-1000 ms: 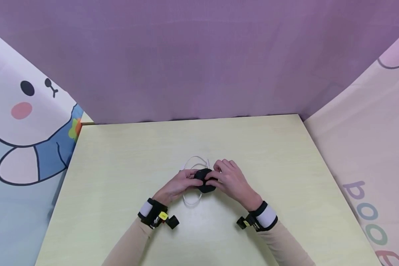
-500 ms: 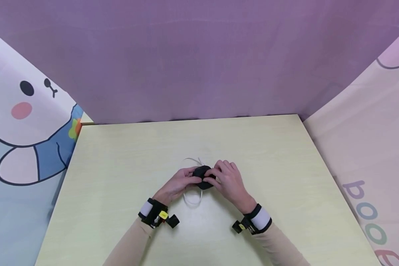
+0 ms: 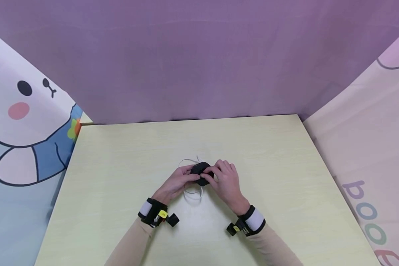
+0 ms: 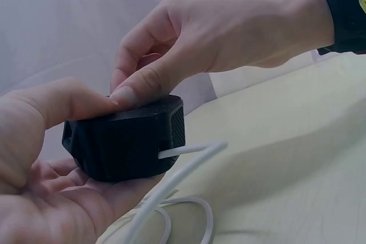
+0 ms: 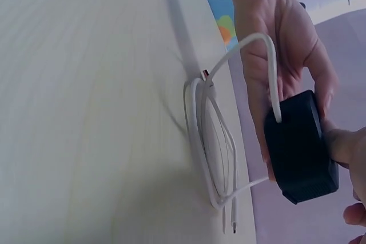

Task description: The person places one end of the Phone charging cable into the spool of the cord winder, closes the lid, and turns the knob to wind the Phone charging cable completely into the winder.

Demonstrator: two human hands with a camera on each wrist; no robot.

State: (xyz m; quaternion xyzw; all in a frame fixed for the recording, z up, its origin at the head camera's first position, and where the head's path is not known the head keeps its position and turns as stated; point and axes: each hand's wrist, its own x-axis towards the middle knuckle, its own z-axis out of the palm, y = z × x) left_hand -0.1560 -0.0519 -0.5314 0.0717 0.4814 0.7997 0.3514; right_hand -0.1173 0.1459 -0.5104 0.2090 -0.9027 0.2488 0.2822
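1. Head view: The left hand (image 3: pixel 177 183) and right hand (image 3: pixel 227 183) meet over the pale counter (image 3: pixel 126 155), a little nearer the person than its middle. Between them is a black box (image 3: pixel 198 168), with loops of white cable (image 3: pixel 202 191) showing on its near and far sides. A strap sits round each wrist: the left strap (image 3: pixel 154 212) and the right strap (image 3: pixel 251 223). Purple cloth (image 3: pixel 196 62) hangs behind the far edge, and a printed cartoon sheet (image 3: pixel 20 129) stands at the left.
2. Left wrist view: The left hand's grip is closed about the box, thumb on top and fingers underneath, holding it above the counter. The right hand's grip pinches at the box's top, its thumb just beside the left thumb; what lies beneath those fingertips is hidden. The cable runs out of the box's side.
3. Right wrist view: The cable bends away from the box in an arch. More of it is gathered in long loops near the box, with a metal tip (image 5: pixel 234 228) at one end.
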